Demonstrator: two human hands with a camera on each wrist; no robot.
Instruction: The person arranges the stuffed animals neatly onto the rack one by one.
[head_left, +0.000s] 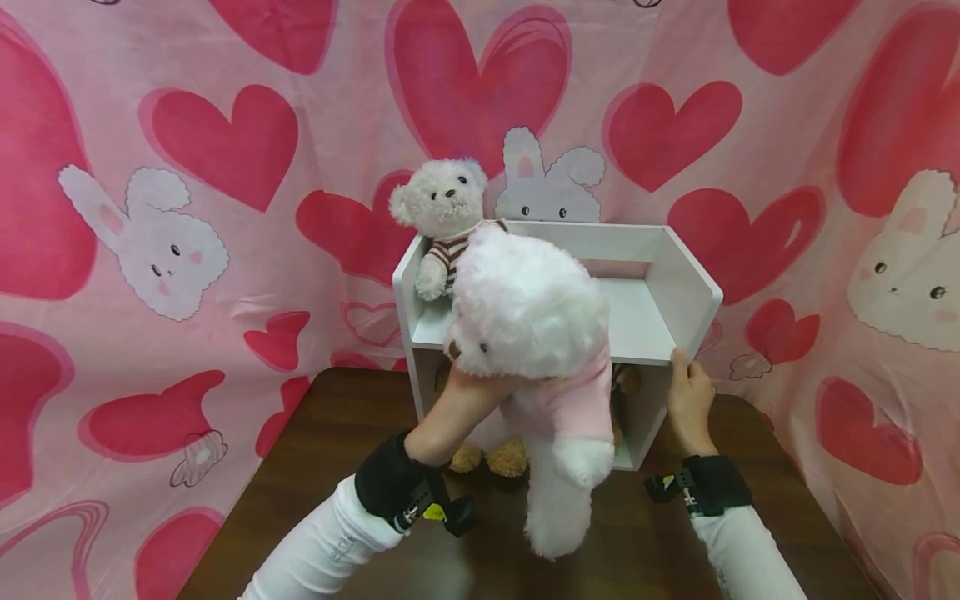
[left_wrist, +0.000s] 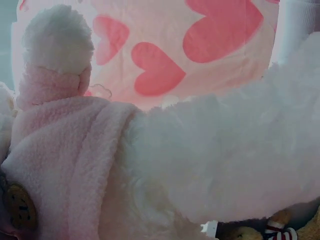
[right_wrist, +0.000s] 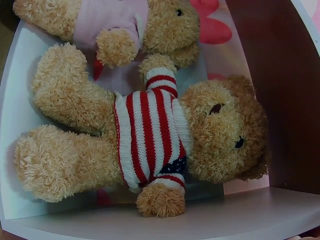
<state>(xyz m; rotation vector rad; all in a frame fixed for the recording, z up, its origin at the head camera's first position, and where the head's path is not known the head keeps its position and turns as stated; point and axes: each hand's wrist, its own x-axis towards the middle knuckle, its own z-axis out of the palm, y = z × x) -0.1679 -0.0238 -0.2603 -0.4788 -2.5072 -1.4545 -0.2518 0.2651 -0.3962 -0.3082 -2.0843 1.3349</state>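
My left hand [head_left: 480, 404] holds a large white teddy bear [head_left: 532, 308] under its head, in front of a small white shelf unit [head_left: 637, 312]. Its fingers are hidden by the fur. The bear wears a pink top [left_wrist: 70, 160] and faces left, with its legs hanging down. My right hand [head_left: 688, 400] grips the unit's right side panel, its thumb at the front edge. On the upper shelf, at the left, sits a white teddy bear in a brown-striped shirt [head_left: 442, 208]. The lower compartment holds a tan teddy bear in a red-and-white striped sweater [right_wrist: 145, 135] and another in a pale pink shirt [right_wrist: 110, 25].
The unit stands on a dark brown table [head_left: 337, 492]. Behind and around hangs a pink cloth [head_left: 262, 242] printed with red hearts and white rabbits. Bare upper-shelf surface shows right of the held bear. Two tan feet [head_left: 506, 457] stick out below the unit's front.
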